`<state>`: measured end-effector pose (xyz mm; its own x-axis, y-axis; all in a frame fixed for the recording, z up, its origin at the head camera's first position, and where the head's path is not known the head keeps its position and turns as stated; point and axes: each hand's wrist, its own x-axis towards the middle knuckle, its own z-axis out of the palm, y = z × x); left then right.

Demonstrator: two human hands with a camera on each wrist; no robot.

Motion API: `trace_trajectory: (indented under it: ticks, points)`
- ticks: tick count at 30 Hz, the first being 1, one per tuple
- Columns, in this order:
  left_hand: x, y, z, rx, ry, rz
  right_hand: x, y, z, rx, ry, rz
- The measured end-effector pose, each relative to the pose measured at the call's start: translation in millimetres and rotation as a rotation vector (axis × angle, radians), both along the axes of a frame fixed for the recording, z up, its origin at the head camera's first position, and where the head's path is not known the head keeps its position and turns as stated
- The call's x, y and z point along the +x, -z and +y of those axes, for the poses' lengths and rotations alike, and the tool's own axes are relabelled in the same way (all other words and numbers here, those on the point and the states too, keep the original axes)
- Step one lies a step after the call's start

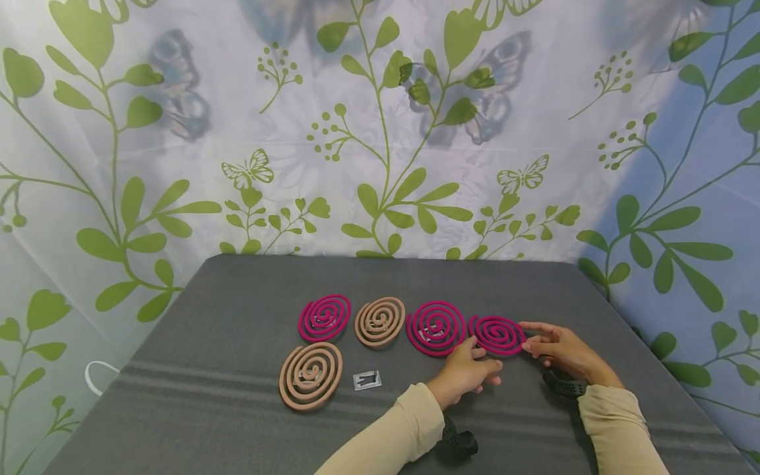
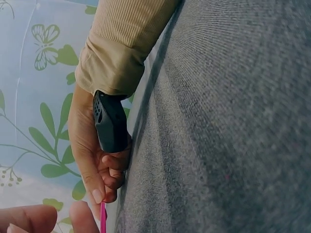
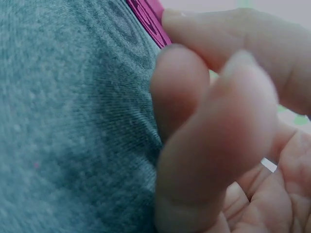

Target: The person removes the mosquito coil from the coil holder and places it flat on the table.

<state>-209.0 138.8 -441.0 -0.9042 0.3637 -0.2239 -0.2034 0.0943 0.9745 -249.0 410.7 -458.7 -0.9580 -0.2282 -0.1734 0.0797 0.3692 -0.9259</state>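
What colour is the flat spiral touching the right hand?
The flat spiral is magenta, clearest in the head view.

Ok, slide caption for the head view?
Right hand pinches the rightmost magenta spiral coil, left hand alongside, over a grey fabric-covered table.

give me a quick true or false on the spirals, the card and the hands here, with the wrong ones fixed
1. The right hand pinches the edge of the rightmost pink spiral. True.
2. The uncovered card lies to the right of the left hand. False: it lies to that hand's left.
3. A card shows through the tan spiral nearest the person. True.
4. Tan spirals outnumber pink ones. False: three are pink, two tan.
5. Both sleeves are black. False: the sleeves are beige.
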Motion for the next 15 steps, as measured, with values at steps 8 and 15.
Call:
trace_trajectory:
  ticks: [8,15]
  points:
    - [-0.3,-4.4,-7.3,-0.035,0.051,-0.011,-1.7,1.9,1.6,-0.054,0.021,-0.044]
    - [1.2,-15.5,-15.7,-0.049,0.137,0.031,0.0,1.8,8.3,-0.212,0.021,-0.091]
